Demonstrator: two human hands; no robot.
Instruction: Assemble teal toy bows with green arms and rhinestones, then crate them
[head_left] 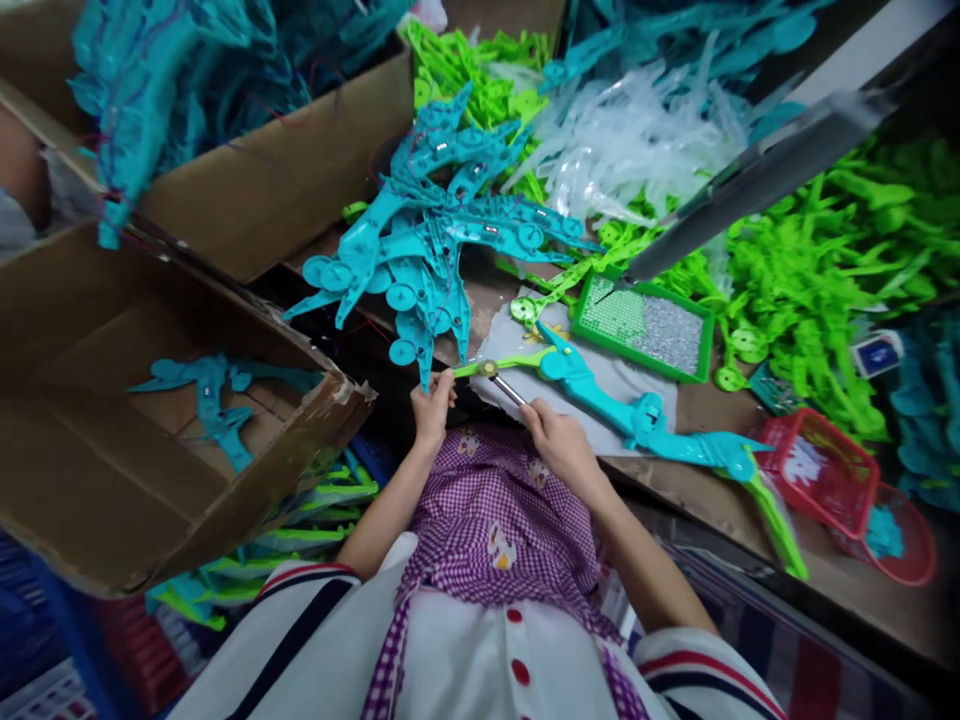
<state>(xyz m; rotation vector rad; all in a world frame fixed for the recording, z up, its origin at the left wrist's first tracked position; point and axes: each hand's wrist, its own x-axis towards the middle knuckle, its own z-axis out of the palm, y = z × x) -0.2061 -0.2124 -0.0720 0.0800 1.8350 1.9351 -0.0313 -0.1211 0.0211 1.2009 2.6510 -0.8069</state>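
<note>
My left hand (432,405) pinches the near end of a green plastic toy part (502,364) at the table edge. My right hand (559,440) grips a metal screwdriver (508,388) whose tip rests on a round spot of that green part. The green part joins a long teal plastic toy piece (637,415) lying on a white cloth (615,385). A green tray of small screws (645,325) sits just behind the cloth.
A heap of teal parts (435,240) lies ahead, with green parts (817,270) at right and clear ones (637,140) behind. An open cardboard box (112,470) holding teal pieces stands at left. Red baskets (832,470) sit at right.
</note>
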